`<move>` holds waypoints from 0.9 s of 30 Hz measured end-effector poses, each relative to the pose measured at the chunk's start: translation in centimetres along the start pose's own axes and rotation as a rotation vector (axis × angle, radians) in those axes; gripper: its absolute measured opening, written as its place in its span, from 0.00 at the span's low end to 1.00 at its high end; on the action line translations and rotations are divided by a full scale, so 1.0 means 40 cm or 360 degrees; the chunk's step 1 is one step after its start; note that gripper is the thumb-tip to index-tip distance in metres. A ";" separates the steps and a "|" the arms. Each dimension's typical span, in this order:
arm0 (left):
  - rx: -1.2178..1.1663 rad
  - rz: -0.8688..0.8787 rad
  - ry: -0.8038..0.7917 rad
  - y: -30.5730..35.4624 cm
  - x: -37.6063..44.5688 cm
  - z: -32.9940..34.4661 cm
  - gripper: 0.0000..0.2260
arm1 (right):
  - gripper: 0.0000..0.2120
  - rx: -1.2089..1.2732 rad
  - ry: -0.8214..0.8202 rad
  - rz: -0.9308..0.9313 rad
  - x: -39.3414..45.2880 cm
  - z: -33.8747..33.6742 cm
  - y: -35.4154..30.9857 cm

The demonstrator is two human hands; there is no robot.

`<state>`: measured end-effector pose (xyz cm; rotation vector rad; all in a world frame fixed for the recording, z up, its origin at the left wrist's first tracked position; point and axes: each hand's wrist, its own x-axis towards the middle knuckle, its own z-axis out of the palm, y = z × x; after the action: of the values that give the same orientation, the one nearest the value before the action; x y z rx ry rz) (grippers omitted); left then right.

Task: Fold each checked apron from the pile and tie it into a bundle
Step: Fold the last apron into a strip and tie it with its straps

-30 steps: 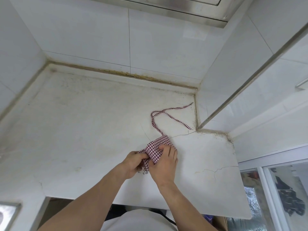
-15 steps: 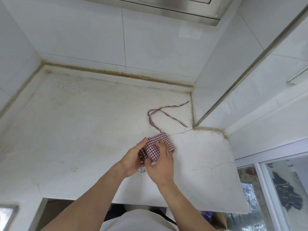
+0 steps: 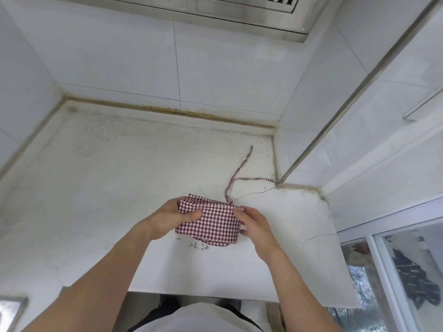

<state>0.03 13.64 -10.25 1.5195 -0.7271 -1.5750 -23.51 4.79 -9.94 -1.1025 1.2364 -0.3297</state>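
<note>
Apron (image 3: 211, 224) went from tight wad to wider fold at frame centre; left hand (image 3: 167, 218) and right hand (image 3: 255, 224) both gripped its ends, strings (image 3: 236, 179) untied.

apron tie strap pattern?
Same red-and-white check as the folded apron; the tie strap shows in the head view.

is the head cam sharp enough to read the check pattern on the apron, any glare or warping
Head view: the checks on the folded apron read crisply between the left hand and right hand; soft, even light, faint shadows, no glare on the countertop; wide-angle warping bends the wall lines, and the frame edges look slightly soft.
</note>
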 end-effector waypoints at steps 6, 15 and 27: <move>0.0205 0.0028 -0.0157 0.069 -0.030 -0.026 0.23 | 0.16 0.0163 -0.0354 -0.0079 -0.017 -0.032 -0.055; 0.0252 0.0083 -0.0309 0.094 -0.029 -0.020 0.18 | 0.14 0.0509 -0.0496 -0.0145 -0.039 -0.051 -0.122; 0.0105 -0.0057 -0.0292 0.091 -0.044 0.029 0.39 | 0.17 0.0745 -0.0443 -0.0320 -0.043 -0.054 -0.172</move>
<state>-0.62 13.18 -6.13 1.4547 -0.8664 -1.7492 -23.65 1.68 -3.23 -0.8308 0.7510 -0.5663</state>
